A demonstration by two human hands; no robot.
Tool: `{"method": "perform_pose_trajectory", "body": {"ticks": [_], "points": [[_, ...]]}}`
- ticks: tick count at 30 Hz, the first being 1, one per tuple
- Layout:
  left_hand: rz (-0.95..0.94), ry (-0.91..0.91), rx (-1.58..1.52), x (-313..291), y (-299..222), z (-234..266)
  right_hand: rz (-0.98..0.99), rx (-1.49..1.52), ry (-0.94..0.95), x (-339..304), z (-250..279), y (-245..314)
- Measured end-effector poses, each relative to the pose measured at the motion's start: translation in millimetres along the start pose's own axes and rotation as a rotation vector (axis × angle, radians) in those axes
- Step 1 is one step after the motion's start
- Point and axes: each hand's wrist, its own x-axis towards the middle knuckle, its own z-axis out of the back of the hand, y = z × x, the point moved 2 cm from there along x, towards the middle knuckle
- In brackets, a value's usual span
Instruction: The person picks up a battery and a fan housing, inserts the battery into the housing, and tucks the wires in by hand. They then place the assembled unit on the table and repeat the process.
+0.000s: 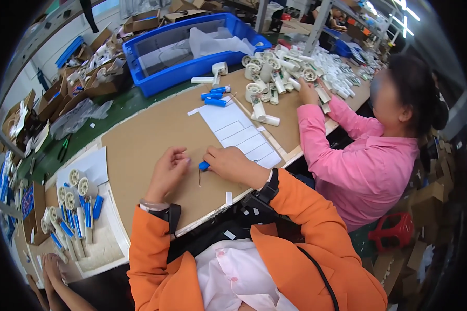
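My right hand [232, 164] pinches a small blue wrapped battery cell [204, 166] above the brown board, and a thin wire hangs from the cell's lower end. Close by on the left, my left hand [168, 170] is held up with fingers loosely curled and apart, nothing visible in it. Beyond my right hand lies a white sheet [239, 133] divided by dark lines into strips. Several blue cells [216, 98] with thin wires rest at its far end. A loose white strip [229, 197] sits near the table's front edge.
A co-worker in a pink shirt [371, 160] handles white plastic housings [267, 67] at right. A blue crate [192, 66] stands behind the table. At left are white fan-shaped parts with blue cells [80, 189]; another person's hands [54, 269] show below them. A red stool [392, 231] stands at right.
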Motion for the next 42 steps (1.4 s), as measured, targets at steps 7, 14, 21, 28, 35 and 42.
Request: {"method": "perform_pose_trajectory", "body": {"ticks": [7, 14, 21, 28, 35, 42], "points": [[-0.109, -0.146, 0.084, -2, 17, 31, -0.233, -0.207, 0.039, 39, 16, -52], [-0.146, -0.119, 0.168, -6, 11, 27, -0.406, -0.357, -0.422, 19, 42, -112], [-0.143, -0.100, 0.223, -6, 6, 26, -0.763, -0.332, -0.094, -19, 31, -137], [-0.124, -0.093, 0.240, -5, 6, 26, -0.651, -0.084, -0.287, -35, 41, -149], [-0.160, -0.087, 0.158, -17, -6, 23, -0.447, 0.093, -0.639, -5, 53, -64], [-0.615, -0.248, 0.520, -11, -18, 16, -0.257, 0.501, -0.460, 19, 42, 34]]}}
